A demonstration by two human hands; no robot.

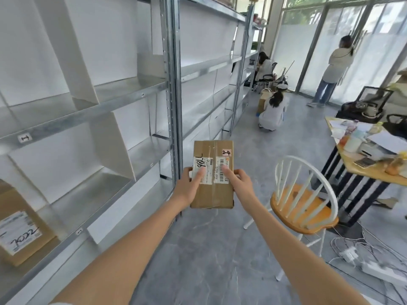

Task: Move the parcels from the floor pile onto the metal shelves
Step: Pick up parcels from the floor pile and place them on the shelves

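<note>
I hold a brown cardboard parcel (212,155) out in front of me at mid-frame, label side up, with white labels and a small "2-4" sticker. My left hand (189,186) grips its left edge with the thumb on a label. My right hand (239,180) grips the right edge, thumb on the other label. The metal shelves (123,93) run along the left, divided by white panels, most bays bare. Another labelled cardboard parcel (19,230) sits in a lower bay at far left. The floor pile is not in view.
A white chair with an orange seat (306,208) stands just right of the parcel. A cluttered wooden table (370,168) is at the right, cables and a power strip (383,271) on the floor beneath. A person crouches (273,111) down the aisle; others stand farther back.
</note>
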